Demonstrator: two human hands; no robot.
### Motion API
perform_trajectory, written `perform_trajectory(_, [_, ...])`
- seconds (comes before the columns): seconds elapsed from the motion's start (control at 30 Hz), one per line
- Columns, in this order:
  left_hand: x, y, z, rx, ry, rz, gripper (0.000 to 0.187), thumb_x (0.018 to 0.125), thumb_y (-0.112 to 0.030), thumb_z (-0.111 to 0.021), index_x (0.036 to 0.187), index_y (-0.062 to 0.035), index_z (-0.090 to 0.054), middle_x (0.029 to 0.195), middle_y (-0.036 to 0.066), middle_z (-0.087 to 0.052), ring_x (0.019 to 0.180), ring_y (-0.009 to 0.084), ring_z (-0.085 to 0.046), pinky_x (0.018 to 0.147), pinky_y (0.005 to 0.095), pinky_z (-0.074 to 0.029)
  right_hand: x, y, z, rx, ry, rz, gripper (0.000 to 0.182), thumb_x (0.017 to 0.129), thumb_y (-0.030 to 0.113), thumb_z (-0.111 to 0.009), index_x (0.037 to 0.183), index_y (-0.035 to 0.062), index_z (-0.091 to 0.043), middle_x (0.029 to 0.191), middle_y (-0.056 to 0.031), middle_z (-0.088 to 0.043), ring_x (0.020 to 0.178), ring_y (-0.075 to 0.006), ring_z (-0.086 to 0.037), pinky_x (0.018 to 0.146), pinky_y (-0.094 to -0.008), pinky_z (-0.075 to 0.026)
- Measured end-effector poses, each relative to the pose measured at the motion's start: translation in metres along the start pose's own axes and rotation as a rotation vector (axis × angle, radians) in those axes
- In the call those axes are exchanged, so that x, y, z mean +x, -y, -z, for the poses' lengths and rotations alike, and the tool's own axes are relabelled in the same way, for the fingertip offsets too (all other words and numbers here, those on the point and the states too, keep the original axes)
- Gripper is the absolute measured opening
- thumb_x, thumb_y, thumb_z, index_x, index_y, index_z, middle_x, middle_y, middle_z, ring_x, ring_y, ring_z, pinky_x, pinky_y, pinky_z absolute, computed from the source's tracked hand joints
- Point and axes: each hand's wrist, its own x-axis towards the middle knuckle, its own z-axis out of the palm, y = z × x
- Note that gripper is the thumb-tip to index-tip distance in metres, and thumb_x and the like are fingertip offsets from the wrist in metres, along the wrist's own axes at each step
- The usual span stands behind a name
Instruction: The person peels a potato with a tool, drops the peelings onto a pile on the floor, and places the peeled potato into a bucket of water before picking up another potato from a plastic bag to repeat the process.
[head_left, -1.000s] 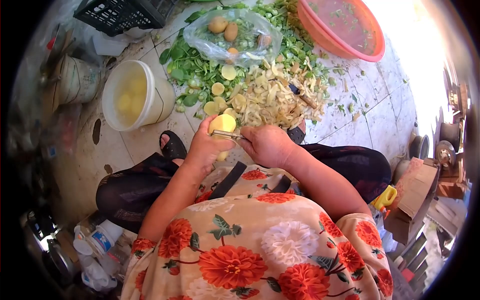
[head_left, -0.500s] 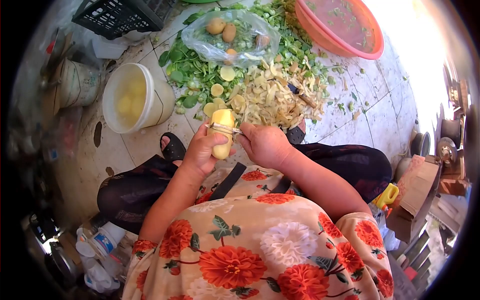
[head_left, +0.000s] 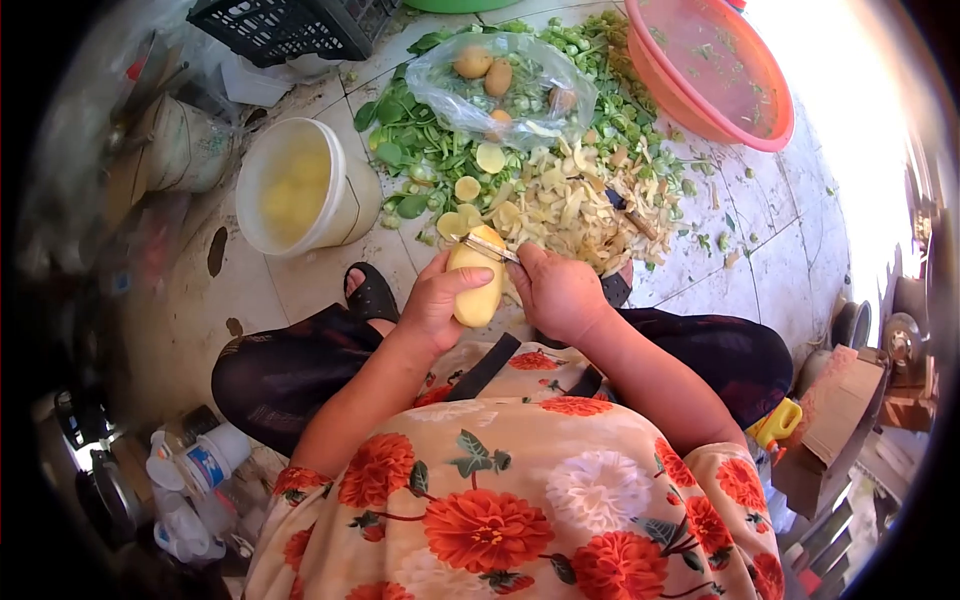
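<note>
My left hand (head_left: 437, 303) is closed around a peeled yellow potato (head_left: 477, 290), its thumb lying across the front. Closed on the handle of a metal peeler (head_left: 490, 248), my right hand (head_left: 563, 292) has the blade across the upper part of the potato. Just beyond my hands lies a heap of pale peelings (head_left: 575, 200) on the floor. A dark-handled knife (head_left: 637, 218) rests partly buried in that heap. Several round potato slices (head_left: 467, 189) lie at the heap's left side.
A white bucket (head_left: 340, 190) with yellow potatoes in liquid stands left. Unpeeled potatoes (head_left: 474, 62) sit on a clear plastic bag (head_left: 440, 80) over green trimmings (head_left: 410, 140). A pink basin (head_left: 690, 90) of liquid is far right; a black crate (head_left: 300, 30) is far left.
The peeler has moved toward the potato's far end and is now tilted. The potato's angle has shifted slightly in my left hand. The whole view has shifted, putting the surroundings further right.
</note>
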Motion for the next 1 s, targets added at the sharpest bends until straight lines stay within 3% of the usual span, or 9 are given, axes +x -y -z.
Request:
perform_trajectory(0.13, [-0.004, 0.001, 0.001, 0.002, 0.086, 0.026, 0.057, 0.071, 0.001, -0.067, 0.126, -0.0022, -0.048, 0.110, 0.010, -0.058, 0.095, 0.0238, -0.061, 0.075, 0.0370, -0.056, 0.027, -0.057, -0.018, -0.111, 0.067, -0.180, 0.031, 0.095, 0.030, -0.045, 0.093, 0.0012, -0.057, 0.088, -0.0227, -0.066, 0.086, -0.0403, -0.064, 0.079, -0.0493, -0.050])
perform_trajectory(0.3, [-0.001, 0.001, 0.000, -0.011, -0.056, -0.007, 0.058, 0.069, -0.001, -0.068, 0.123, -0.0035, -0.048, 0.107, 0.010, -0.058, 0.092, 0.0230, -0.062, 0.076, 0.0364, -0.055, 0.018, -0.034, -0.001, 0.053, -0.167, -0.122, 0.028, 0.094, 0.029, -0.049, 0.089, 0.0021, -0.055, 0.082, -0.0242, -0.064, 0.080, -0.0432, -0.061, 0.073, -0.0516, -0.048])
perform_trajectory(0.47, [0.005, 0.010, -0.001, 0.310, -0.246, -0.181, 0.071, 0.064, -0.011, -0.075, 0.126, -0.0005, -0.044, 0.108, 0.010, -0.060, 0.093, 0.0178, -0.061, 0.078, 0.0303, -0.051, -0.001, -0.001, -0.005, -0.138, -0.152, 0.219, 0.023, 0.093, 0.026, -0.055, 0.084, 0.0051, -0.051, 0.067, -0.0190, -0.061, 0.064, -0.0399, -0.062, 0.059, -0.0489, -0.048])
perform_trajectory(0.57, [0.005, 0.010, 0.001, 0.456, -0.218, -0.112, 0.072, 0.062, -0.008, -0.076, 0.127, 0.0002, -0.048, 0.104, 0.011, -0.061, 0.095, 0.0188, -0.060, 0.080, 0.0313, -0.050, 0.008, -0.023, -0.017, -0.185, -0.171, 0.098, 0.022, 0.094, 0.025, -0.052, 0.087, 0.0041, -0.054, 0.074, -0.0208, -0.063, 0.071, -0.0402, -0.063, 0.063, -0.0505, -0.049])
perform_trajectory(0.6, [0.002, 0.011, -0.002, 0.552, -0.211, -0.149, 0.072, 0.059, -0.008, -0.076, 0.126, -0.0004, -0.049, 0.105, 0.012, -0.062, 0.095, 0.0205, -0.061, 0.083, 0.0324, -0.049, 0.014, -0.035, -0.008, -0.324, -0.072, 0.146, 0.025, 0.094, 0.025, -0.050, 0.088, 0.0021, -0.057, 0.077, -0.0237, -0.063, 0.075, -0.0426, -0.062, 0.066, -0.0512, -0.048])
perform_trajectory(0.63, [0.000, 0.012, -0.005, 0.586, -0.169, -0.156, 0.074, 0.058, -0.008, -0.076, 0.127, -0.0005, -0.049, 0.109, 0.012, -0.062, 0.099, 0.0217, -0.060, 0.087, 0.0323, -0.048, 0.024, -0.054, -0.012, -0.233, -0.071, -0.028, 0.026, 0.094, 0.024, -0.048, 0.086, 0.0004, -0.058, 0.076, -0.0260, -0.062, 0.076, -0.0458, -0.060, 0.068, -0.0516, -0.046])
perform_trajectory(0.73, [0.005, 0.013, -0.002, 0.650, -0.246, -0.195, 0.081, 0.055, -0.011, -0.076, 0.129, 0.0017, -0.047, 0.114, 0.016, -0.062, 0.106, 0.0257, -0.060, 0.090, 0.0324, -0.047, 0.028, -0.049, 0.000, -0.128, -0.274, 0.039, 0.027, 0.094, 0.020, -0.049, 0.080, -0.0025, -0.051, 0.071, -0.0268, -0.057, 0.072, -0.0475, -0.056, 0.063, -0.0523, -0.041])
perform_trajectory(0.9, [0.008, 0.008, 0.006, 0.769, -0.386, -0.183, 0.079, 0.056, -0.013, -0.075, 0.128, 0.0022, -0.046, 0.106, 0.020, -0.063, 0.100, 0.0305, -0.062, 0.085, 0.0342, -0.049, 0.004, -0.006, -0.018, -0.148, -0.149, 0.237, 0.022, 0.094, 0.020, -0.052, 0.081, 0.0021, -0.050, 0.070, -0.0247, -0.057, 0.066, -0.0459, -0.056, 0.057, -0.0521, -0.042])
perform_trajectory(1.0, [0.003, 0.007, 0.006, 0.721, -0.357, -0.178, 0.080, 0.056, -0.013, -0.075, 0.129, 0.0017, -0.046, 0.105, 0.020, -0.063, 0.099, 0.0307, -0.063, 0.083, 0.0349, -0.050, 0.008, -0.010, -0.028, -0.137, -0.216, 0.255, 0.023, 0.094, 0.019, -0.052, 0.081, 0.0001, -0.050, 0.068, -0.0262, -0.056, 0.067, -0.0472, -0.056, 0.056, -0.0501, -0.042])
